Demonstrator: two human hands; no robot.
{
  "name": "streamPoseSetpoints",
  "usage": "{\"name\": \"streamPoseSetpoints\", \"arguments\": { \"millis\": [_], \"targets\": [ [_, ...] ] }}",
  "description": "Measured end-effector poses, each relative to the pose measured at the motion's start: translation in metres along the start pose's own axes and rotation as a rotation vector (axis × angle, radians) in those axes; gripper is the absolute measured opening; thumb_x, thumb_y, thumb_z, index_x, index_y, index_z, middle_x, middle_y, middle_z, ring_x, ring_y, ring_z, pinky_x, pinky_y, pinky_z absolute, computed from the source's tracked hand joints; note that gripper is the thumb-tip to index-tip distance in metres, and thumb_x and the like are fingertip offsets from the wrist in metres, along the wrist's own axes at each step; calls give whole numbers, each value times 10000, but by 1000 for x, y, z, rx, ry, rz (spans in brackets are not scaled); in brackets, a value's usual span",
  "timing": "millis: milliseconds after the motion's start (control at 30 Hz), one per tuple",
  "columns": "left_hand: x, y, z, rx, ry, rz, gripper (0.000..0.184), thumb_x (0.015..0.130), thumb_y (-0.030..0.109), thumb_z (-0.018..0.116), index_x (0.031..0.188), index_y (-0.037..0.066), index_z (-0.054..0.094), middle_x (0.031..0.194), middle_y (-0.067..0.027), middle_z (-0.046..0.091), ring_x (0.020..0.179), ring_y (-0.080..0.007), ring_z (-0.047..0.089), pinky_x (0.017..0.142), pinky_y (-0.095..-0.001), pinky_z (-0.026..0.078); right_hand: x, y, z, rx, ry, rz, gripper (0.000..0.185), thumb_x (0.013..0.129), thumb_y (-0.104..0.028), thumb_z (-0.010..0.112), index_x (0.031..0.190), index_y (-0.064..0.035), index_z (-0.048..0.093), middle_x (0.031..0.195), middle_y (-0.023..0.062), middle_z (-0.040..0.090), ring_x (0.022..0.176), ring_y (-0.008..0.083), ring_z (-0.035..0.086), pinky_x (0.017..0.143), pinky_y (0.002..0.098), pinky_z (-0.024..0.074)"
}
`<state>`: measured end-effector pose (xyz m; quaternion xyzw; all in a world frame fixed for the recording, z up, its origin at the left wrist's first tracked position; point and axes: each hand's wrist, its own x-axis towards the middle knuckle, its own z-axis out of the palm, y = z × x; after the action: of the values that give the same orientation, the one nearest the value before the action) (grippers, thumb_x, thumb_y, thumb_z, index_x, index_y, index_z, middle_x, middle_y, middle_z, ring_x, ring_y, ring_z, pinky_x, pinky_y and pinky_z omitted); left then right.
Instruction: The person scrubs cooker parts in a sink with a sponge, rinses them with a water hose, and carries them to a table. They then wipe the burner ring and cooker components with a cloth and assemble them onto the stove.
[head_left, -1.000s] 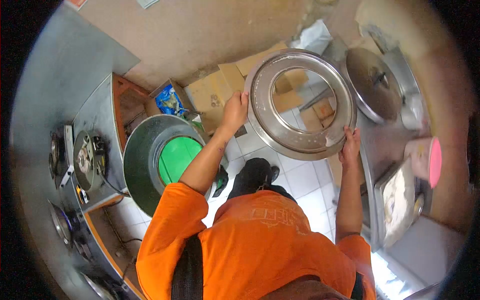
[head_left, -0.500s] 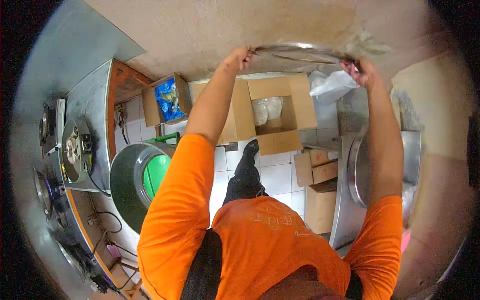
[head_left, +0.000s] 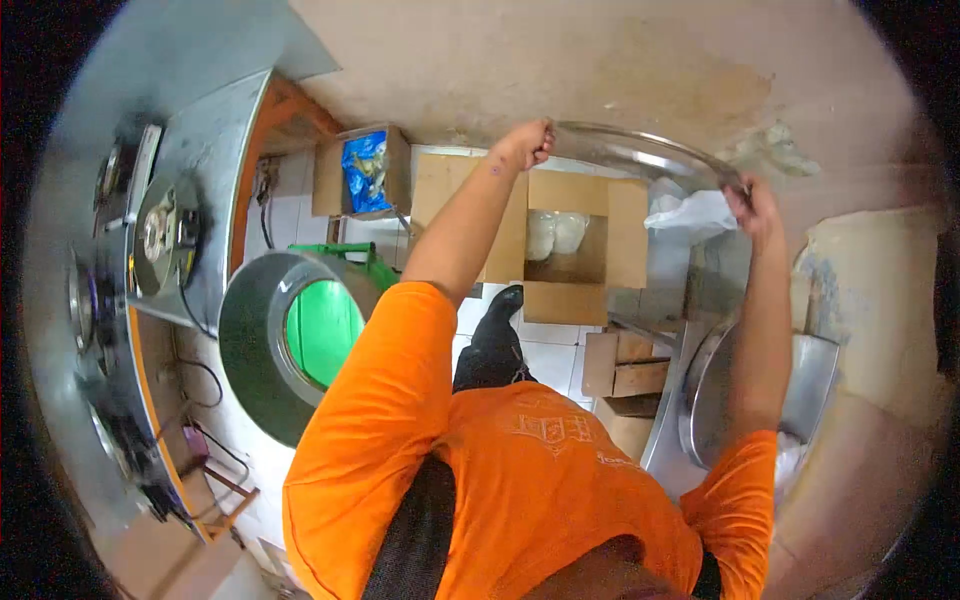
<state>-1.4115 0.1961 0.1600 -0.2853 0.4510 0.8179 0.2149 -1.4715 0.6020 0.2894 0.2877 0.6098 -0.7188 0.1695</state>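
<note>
Both arms reach forward, holding a large, shallow round piece of metal (head_left: 652, 158) by opposite edges. It is seen nearly edge-on and a little blurred; a tray or a lid, I cannot tell which. My left hand (head_left: 526, 145) is closed on its left edge. On the lower right edge, my right hand (head_left: 753, 207) has its fingers wrapped. A white plastic bag (head_left: 690, 212) shows beside the right hand; whether the hand touches it is unclear. Below the metal piece, an open cardboard box (head_left: 565, 302) with whitish clear packets (head_left: 557, 235) inside stands on the floor.
To the left are a big grey bin (head_left: 250, 375) with a green bottom and a metal counter (head_left: 215, 130) carrying a burner (head_left: 160, 235). A small box (head_left: 395, 160) holds blue plastic. At right, a large round metal vessel (head_left: 705, 390) stands by cartons (head_left: 630, 365). The wall rises ahead.
The metal piece has tilted, its right end now lower than its left. My right hand has moved down and right; the camera view has shifted slightly.
</note>
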Motion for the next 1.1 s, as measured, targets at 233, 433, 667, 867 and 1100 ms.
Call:
{"name": "streamPoseSetpoints", "arguments": {
  "millis": [233,433,667,867,1100],
  "targets": [
    [-180,-61,-32,437,319,516,381,971,347,475,901,17,654,649,-75,579,503,-167,510,430,-315,409,-54,143,-48,-121,-57,-357,350,838,-141,544,1164,-20,509,1063,116,601,864,259,613,761,367,531],
    [-337,-135,-104,687,739,882,394,979,359,486,917,6,651,646,-113,602,512,-182,570,515,-360,458,-213,182,50,-75,-176,-398,487,867,-175,600,1283,7,426,1160,150,570,1015,297,587,868,402,502],
    [-496,-186,-157,500,701,838,343,981,319,503,930,0,620,725,-93,628,591,-168,607,536,-331,474,-301,219,87,-225,-410,-396,592,884,-169,602,1383,2,333,1254,213,515,1109,338,549,947,444,465],
    [-656,-256,-222,138,882,1024,256,967,272,538,1078,45,577,954,-45,633,750,-130,598,608,-289,494,-415,210,131,-237,-597,-752,554,912,-152,621,1373,12,360,1247,179,537,1106,274,553,946,412,466],
    [-891,-353,-321,195,1150,1410,544,985,356,519,1400,46,353,1206,-59,514,1030,-149,500,945,-294,413,-588,348,289,-78,-1089,-962,389,928,-93,607,1279,0,468,1200,106,576,1034,200,574,896,356,485]
  ]
}}
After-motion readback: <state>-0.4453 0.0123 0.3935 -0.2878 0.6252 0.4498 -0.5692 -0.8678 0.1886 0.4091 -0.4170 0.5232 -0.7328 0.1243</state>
